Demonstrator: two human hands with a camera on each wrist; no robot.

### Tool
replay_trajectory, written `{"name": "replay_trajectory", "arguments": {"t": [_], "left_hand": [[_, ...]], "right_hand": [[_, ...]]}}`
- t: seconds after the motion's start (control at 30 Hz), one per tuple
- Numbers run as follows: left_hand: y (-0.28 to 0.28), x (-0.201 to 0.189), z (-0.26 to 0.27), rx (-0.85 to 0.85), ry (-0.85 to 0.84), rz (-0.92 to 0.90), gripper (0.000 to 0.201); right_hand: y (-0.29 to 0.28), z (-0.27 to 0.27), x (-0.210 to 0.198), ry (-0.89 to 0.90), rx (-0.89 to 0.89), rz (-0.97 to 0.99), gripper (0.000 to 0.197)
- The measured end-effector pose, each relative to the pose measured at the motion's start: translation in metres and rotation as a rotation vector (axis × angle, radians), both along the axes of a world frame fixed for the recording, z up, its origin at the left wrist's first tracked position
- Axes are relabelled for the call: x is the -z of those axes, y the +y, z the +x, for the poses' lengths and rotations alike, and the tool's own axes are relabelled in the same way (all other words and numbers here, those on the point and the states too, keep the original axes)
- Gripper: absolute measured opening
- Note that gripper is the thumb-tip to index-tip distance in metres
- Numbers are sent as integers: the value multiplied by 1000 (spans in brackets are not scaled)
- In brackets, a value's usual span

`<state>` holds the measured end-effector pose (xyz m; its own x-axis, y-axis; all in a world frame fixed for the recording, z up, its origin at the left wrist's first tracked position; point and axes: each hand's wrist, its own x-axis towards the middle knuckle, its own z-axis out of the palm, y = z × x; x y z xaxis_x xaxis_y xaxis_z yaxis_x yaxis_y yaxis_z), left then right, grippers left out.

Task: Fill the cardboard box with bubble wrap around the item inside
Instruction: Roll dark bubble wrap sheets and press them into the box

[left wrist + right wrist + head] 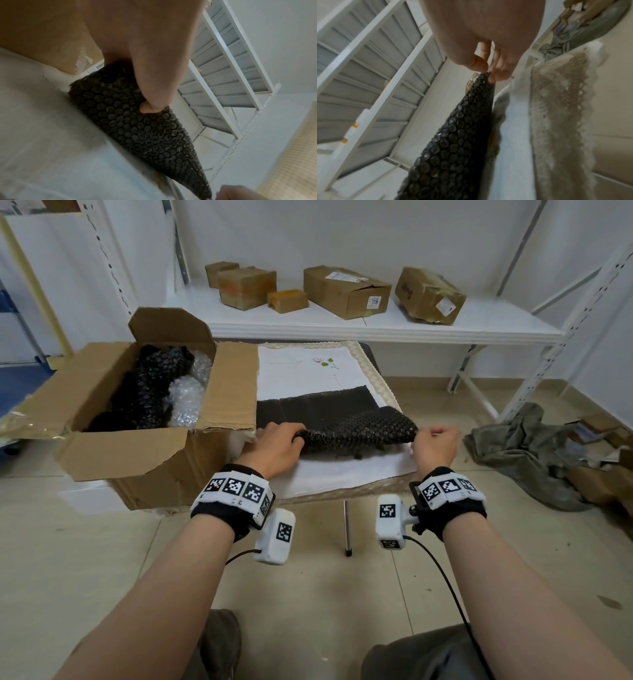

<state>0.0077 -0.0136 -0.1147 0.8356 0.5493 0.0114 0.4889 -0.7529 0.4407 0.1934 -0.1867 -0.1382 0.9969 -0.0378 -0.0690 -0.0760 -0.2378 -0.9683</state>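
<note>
A sheet of black bubble wrap [356, 428] lies on the small table, its near edge lifted and folded back. My left hand [277, 445] grips the sheet's left corner [130, 121]. My right hand [435, 441] pinches the sheet's right corner [471, 115] between thumb and fingers. The open cardboard box [137, 460] stands to the left of the table. Inside it lie black bubble wrap [144, 388] and clear bubble wrap [186, 400]; the item itself is hidden under them.
The table carries a white cloth [308, 371] with a lace edge [383, 381]. A white shelf [376, 328] behind holds several closed cardboard boxes [346, 290]. Grey cloth [520, 450] and cardboard scraps lie on the floor at right.
</note>
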Motion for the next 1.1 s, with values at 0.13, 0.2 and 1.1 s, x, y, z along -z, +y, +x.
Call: {"name": "replay_trajectory", "arguments": {"t": [0.13, 0.2, 1.1], "left_hand": [[-6, -17, 2, -11, -117, -87, 25], [-9, -24, 2, -59, -190, -237, 26], [-9, 25, 17, -97, 9, -382, 119]], "right_hand": [[5, -5, -4, 178, -111, 136, 39], [6, -8, -10, 177, -78, 227, 54], [32, -27, 6, 350, -550, 196, 93]]}}
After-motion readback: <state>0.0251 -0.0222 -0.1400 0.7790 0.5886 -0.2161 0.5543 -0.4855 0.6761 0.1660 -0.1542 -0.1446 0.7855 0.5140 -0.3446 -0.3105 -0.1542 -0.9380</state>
